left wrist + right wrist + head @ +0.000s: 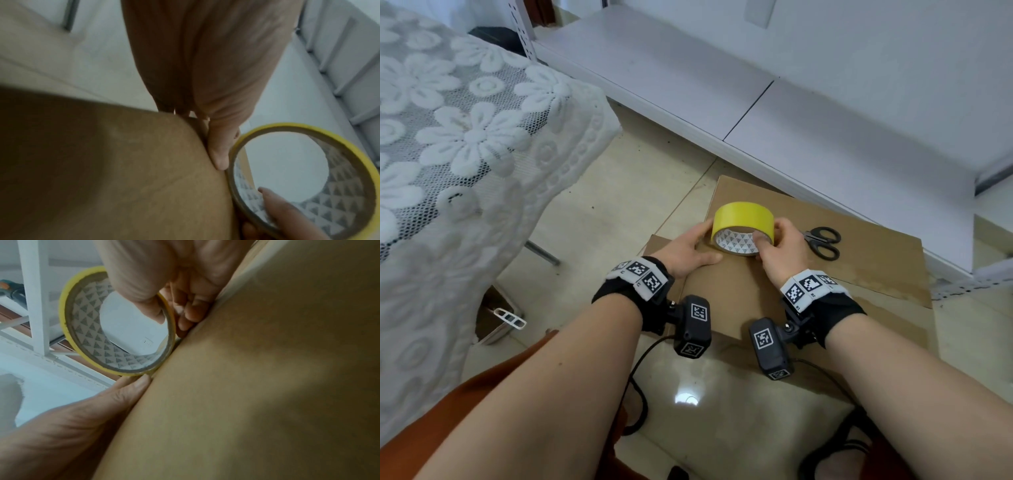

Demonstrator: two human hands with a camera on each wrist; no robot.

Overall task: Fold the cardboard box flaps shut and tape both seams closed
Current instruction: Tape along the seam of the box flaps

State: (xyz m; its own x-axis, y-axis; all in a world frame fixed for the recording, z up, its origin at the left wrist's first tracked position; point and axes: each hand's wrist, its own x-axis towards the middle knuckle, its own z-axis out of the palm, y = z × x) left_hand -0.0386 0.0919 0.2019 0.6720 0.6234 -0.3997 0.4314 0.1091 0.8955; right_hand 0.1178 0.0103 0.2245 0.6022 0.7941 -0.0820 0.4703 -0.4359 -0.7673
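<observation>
yellow adhesive tape roll (743,224), light and rigid: right hand (786,253) pinches its rim, thumb inside core; left hand (688,248) lies flat, holding nothing, on stiff brown cardboard box (736,291).

The floor (619,192) is pale glossy tile, with a bright glare spot near the person. A flat brown cardboard box (859,260) lies on it at centre right, its far edge close to the white shelf (688,78) that stands along the far side. On the cardboard stands a yellow tape roll (743,222) on its edge, and just right of it lie black scissors (823,243). Black cables (637,404) trail over the near tiles. At left a lace-draped table (465,137) stands on the floor.
</observation>
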